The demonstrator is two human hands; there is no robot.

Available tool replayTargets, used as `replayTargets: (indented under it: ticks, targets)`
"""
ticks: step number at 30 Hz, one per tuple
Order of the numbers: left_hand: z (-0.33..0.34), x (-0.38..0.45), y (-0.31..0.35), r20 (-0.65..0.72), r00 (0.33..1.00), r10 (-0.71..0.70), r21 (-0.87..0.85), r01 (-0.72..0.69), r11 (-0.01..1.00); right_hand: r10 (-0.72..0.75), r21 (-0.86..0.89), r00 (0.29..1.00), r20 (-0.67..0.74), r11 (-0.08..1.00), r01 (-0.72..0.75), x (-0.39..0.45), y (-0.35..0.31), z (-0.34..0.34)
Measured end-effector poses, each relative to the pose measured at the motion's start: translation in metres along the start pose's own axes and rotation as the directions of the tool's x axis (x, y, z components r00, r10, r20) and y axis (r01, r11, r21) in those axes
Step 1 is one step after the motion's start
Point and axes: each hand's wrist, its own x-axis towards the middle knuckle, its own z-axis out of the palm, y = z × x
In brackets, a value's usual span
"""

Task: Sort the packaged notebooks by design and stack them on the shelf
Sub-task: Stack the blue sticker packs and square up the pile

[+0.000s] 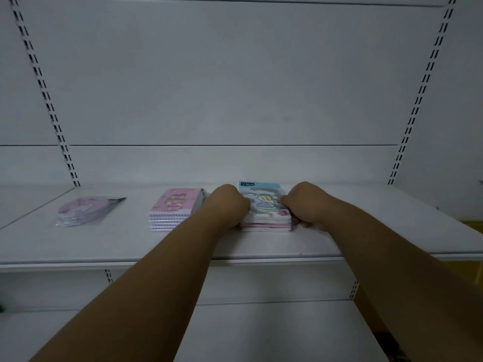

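On the white shelf (261, 246) three groups of packaged notebooks lie in a row. A stack with a light blue cartoon cover (264, 205) rests right of centre. My left hand (228, 205) grips its left side and my right hand (304, 205) grips its right side, thumbs on the top cover. Just left of my left hand lies a stack of pink spiral notebooks (175, 208). Farther left, round pink notebooks in clear wrap (85, 210) lie flat. My hands hide the sides of the blue stack.
The shelf's white back panel (235, 87) rises behind the stacks, with slotted uprights (47, 100) at left and right. A lower shelf (248, 333) lies beneath my forearms. Something yellow (473, 226) shows past the right end of the shelf.
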Motion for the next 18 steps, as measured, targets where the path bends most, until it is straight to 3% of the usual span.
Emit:
replayTargets:
  ticks: [6, 10, 13, 18]
  targets:
    - [0.000, -0.005, -0.003, 0.019, 0.999, 0.027, 0.032, -0.027, 0.999, -0.034, -0.060, 0.999, -0.018, 0.998, 0.032, -0.008, 0.000, -0.004]
    - [-0.002, -0.019, -0.006, -0.066, 0.997, 0.027, -0.036, -0.029, 0.999, -0.112, -0.095, 0.987, -0.114, 0.990, 0.101, -0.020, 0.005, -0.006]
    - [0.003, -0.028, -0.022, -0.139, 0.977, 0.164, 0.246, -0.126, 0.961, -0.253, -0.249, 0.948, -0.192, 0.947, 0.202, -0.037, 0.024, -0.008]
    - [0.009, -0.041, -0.037, -0.170, 0.946, 0.275, 0.370, -0.198, 0.908, -0.371, -0.283, 0.927, -0.059, 0.896, 0.341, -0.055, 0.042, -0.007]
